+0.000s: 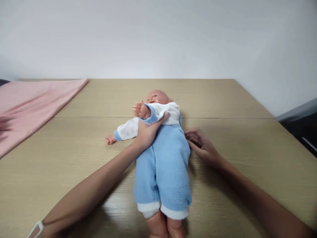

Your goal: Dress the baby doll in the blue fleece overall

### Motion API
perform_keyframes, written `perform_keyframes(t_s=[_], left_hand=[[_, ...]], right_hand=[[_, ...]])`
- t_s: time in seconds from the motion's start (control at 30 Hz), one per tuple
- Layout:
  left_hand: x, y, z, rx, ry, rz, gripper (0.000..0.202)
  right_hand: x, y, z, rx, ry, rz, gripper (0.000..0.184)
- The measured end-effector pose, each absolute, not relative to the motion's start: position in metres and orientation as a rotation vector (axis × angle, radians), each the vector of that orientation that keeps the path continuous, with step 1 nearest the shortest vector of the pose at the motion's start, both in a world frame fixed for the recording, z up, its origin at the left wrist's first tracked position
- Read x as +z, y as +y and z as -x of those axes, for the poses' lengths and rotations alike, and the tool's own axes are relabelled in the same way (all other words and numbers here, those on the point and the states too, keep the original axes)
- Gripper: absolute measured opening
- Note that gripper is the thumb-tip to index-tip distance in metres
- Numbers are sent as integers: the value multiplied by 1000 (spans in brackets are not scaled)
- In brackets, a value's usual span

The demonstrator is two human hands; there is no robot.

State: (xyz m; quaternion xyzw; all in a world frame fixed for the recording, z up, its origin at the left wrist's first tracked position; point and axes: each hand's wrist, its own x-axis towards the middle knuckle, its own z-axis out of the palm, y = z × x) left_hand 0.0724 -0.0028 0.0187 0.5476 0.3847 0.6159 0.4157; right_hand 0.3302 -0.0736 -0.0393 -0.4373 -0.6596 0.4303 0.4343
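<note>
A baby doll in a blue and white fleece suit lies on its back on the wooden table, head away from me. My left hand grips the doll's raised arm at the blue sleeve cuff, holding it up across the chest. The doll's other arm lies stretched out to the left on the table. My right hand rests at the doll's right side, fingers curled against the blue fleece at the waist; whether it holds the cloth is not clear.
A pink cloth is spread over the table's far left corner. A white wall stands behind the table. A dark surface lies past the table's right edge.
</note>
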Motion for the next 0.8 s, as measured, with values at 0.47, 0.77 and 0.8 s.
perform_keyframes(t_s=[0.47,0.77,0.8], left_hand=[[0,5,-45,1530,844,-1043,47],[-18,19,-26,1618,875,-951,55],[-22,22,-24,1604,861,-993,59]], right_hand=[[-26,-75,-326,818,-1994,1079,17],[-29,-75,-328,848,-2018,1109,17],[-30,-75,-329,839,-2023,1110,17]])
